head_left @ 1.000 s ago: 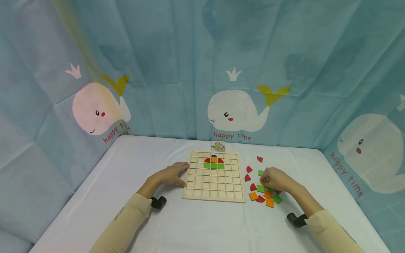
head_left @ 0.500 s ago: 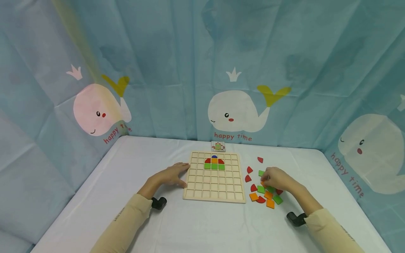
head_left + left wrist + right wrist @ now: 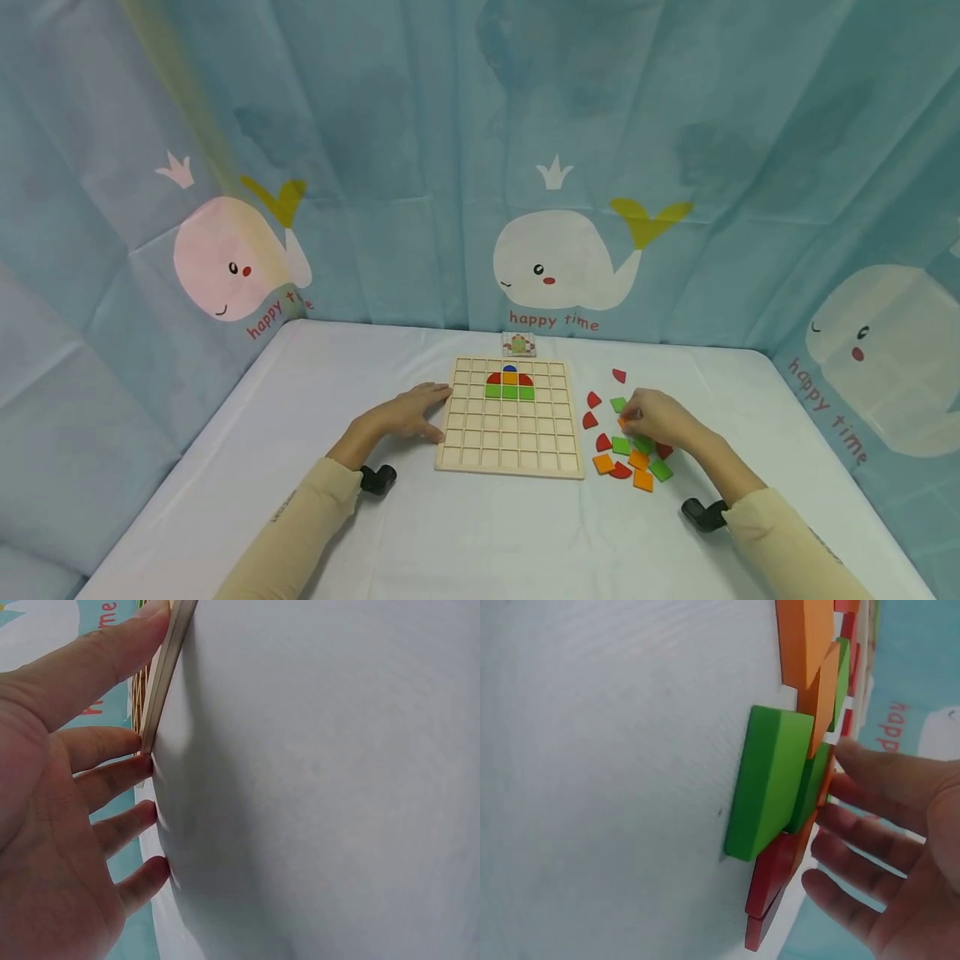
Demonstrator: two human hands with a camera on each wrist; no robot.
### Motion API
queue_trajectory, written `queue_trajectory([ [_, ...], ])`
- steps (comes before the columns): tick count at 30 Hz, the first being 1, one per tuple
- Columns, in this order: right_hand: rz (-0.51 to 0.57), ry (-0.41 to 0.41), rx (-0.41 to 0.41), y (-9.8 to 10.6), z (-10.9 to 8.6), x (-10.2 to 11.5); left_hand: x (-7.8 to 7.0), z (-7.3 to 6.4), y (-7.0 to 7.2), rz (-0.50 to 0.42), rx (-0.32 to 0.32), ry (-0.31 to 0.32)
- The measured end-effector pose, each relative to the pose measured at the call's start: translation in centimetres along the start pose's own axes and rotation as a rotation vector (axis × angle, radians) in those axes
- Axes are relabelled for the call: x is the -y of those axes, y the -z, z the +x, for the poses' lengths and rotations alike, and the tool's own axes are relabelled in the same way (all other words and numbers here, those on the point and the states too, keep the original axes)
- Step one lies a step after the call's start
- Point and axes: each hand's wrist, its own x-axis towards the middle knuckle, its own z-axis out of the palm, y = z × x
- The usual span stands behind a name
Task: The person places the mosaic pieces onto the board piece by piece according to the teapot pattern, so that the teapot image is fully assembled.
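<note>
A wooden grid board (image 3: 510, 433) lies mid-table with a small figure of tiles near its far edge: a blue piece (image 3: 510, 368), an orange square (image 3: 510, 378), red quarter rounds (image 3: 493, 379) and a row of green squares (image 3: 510, 392). My left hand (image 3: 408, 412) rests against the board's left edge, thumb and fingers spread; in the left wrist view, thumb and fingertips touch the board's side (image 3: 169, 671). Right of the board, my right hand (image 3: 660, 417) pinches an orange square tile (image 3: 622, 423) between thumb and fingers, over the loose pile. The fingers partly hide that tile.
Loose tiles lie right of the board: green squares (image 3: 661, 470), orange squares (image 3: 642, 480) and red quarter rounds (image 3: 590, 421). In the right wrist view, a green tile (image 3: 769, 780) leans on others. A pattern card (image 3: 519, 344) sits behind the board. Blue whale-print cloth (image 3: 405, 167) hangs behind.
My right hand has shifted slightly up and away from the pile, the orange tile moving with its fingertips. The left hand stays at the board's edge.
</note>
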Motion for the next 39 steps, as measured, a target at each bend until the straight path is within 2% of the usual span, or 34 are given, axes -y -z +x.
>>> queue_trajectory([
  [9,-0.055,0.042,0.0,0.0,-0.3,0.4,0.1,0.0,0.0,-0.004,-0.001,-0.007],
  [14,-0.065,0.001,-0.003,-0.1,-0.3,0.8,0.0,0.1,-0.1,-0.013,-0.005,0.0],
  [20,-0.016,-0.033,-0.004,0.0,0.1,1.4,-0.1,0.1,-0.2,-0.005,-0.013,0.004],
  [23,-0.003,-0.003,-0.026,0.1,0.5,2.1,-0.2,0.0,-0.1,0.008,-0.016,0.003],
  [30,0.005,0.131,-0.045,0.2,2.1,4.6,-0.3,-0.1,0.0,0.004,-0.011,-0.002],
  [39,-0.025,0.166,-0.036,-0.2,4.6,8.0,-0.4,0.0,0.0,0.018,-0.012,-0.002],
])
